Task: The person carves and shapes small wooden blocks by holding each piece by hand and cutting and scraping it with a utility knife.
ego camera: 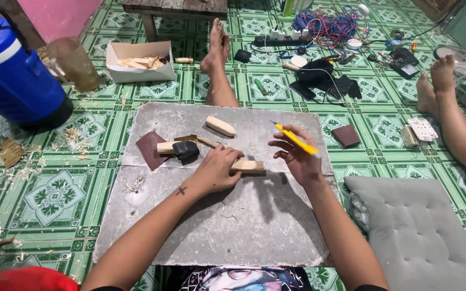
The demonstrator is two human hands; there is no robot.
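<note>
**Carving under way, one block in hand**

Nearest me is the grey board (211, 226) on the floor, which carries everything. My left hand (217, 170) presses a wood block (248, 166) flat near the board's middle, fingers closed over its end. My right hand (297, 156) grips a yellow knife (296, 139) just above the block, blade clear of the wood. I judge the work part done: a rounded piece (220, 126) lies finished-looking farther up, shavings litter the floor, and this block remains squarish. Sandpaper (150, 150) lies unused nearby.

left hand (218, 168) on wood block (248, 166), right hand (296, 156) holding knife (296, 139)
</note>
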